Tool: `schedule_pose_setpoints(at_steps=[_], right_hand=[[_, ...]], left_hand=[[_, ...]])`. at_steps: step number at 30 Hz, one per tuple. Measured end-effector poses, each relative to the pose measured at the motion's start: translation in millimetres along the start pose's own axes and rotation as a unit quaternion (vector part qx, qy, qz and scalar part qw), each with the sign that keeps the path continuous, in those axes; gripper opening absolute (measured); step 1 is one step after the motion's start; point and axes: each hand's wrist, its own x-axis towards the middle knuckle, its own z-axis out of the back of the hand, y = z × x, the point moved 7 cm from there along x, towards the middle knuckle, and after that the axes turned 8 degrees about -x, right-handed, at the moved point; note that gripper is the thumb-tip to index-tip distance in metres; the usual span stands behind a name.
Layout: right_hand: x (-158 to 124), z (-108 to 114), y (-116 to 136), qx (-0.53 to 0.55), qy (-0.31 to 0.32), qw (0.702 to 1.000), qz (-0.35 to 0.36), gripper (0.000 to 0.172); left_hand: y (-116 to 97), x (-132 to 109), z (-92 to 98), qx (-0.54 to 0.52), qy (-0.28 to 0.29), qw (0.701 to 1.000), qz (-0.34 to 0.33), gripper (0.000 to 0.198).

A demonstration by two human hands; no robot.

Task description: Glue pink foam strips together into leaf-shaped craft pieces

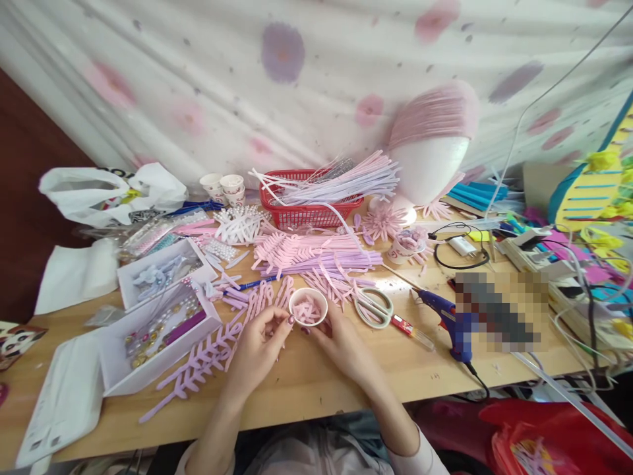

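Note:
A small white paper cup (293, 317) is tilted so its mouth faces me, with short pink fuzzy pipe cleaner pieces (307, 309) inside. My right hand (343, 343) is closed round its right side and underside. On the other side, my left hand (260, 346) is closed with thumb and fingertips at the left rim. Behind the cup lie bundles of pink and lilac pipe cleaners (291, 251). Leaf-like lilac pipe cleaner sprigs (202, 356) lie left of my left hand. Scissors (374, 308) rest just right of the cup.
A blue glue gun (457, 330) and a red-labelled lighter (411, 331) lie to the right. White boxes of beads (116, 369) stand left. Behind are a red basket (297, 216), stacked cups (232, 188) and a foam head (430, 168). Power strips (534, 254) and cables crowd the far right.

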Motion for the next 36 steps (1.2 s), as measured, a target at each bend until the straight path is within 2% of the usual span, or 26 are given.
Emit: schedule_pose_setpoints(at_steps=[3, 6, 7, 10, 13, 17, 23, 26, 31, 36], right_hand=[[5, 2, 1, -0.043, -0.017, 0.999, 0.014, 0.044], [0, 10, -4, 0.007, -0.031, 0.999, 0.005, 0.045], [-4, 13, -6, 0.047, -0.03, 0.998, -0.003, 0.043], [-19, 16, -15, 0.191, -0.001, 0.981, -0.043, 0.043], [-32, 18, -20, 0.282, 0.002, 0.956, -0.086, 0.052], [-44, 23, -22, 0.283, -0.018, 0.95, -0.129, 0.06], [-50, 24, -23, 0.314, 0.005, 0.94, -0.134, 0.062], [-51, 26, -27, 0.317, 0.006, 0.939, -0.132, 0.058], [-54, 25, -28, 0.328, 0.033, 0.937, -0.115, 0.028], [-57, 29, -33, 0.276, 0.018, 0.955, -0.106, 0.035]], left_hand=[[-2, -4, 1.4, 0.001, -0.029, 0.999, -0.014, 0.02], [-15, -14, 1.9, 0.035, -0.081, 0.992, -0.094, 0.012], [-19, -17, -3.6, 0.053, -0.067, 0.989, -0.117, 0.011], [-23, -25, -32.1, 0.103, 0.037, 0.982, -0.155, 0.011], [-22, -26, -56.3, 0.154, 0.09, 0.968, -0.175, 0.03], [-15, -22, -79.8, 0.222, 0.129, 0.953, -0.162, 0.057], [-9, -22, -89.7, 0.285, 0.132, 0.938, -0.148, 0.055], [-7, -22, -90.8, 0.269, 0.137, 0.943, -0.139, 0.058], [-2, -19, -87.8, 0.192, 0.122, 0.967, -0.113, 0.058], [3, -18, -88.5, 0.113, 0.128, 0.981, -0.089, 0.059]])
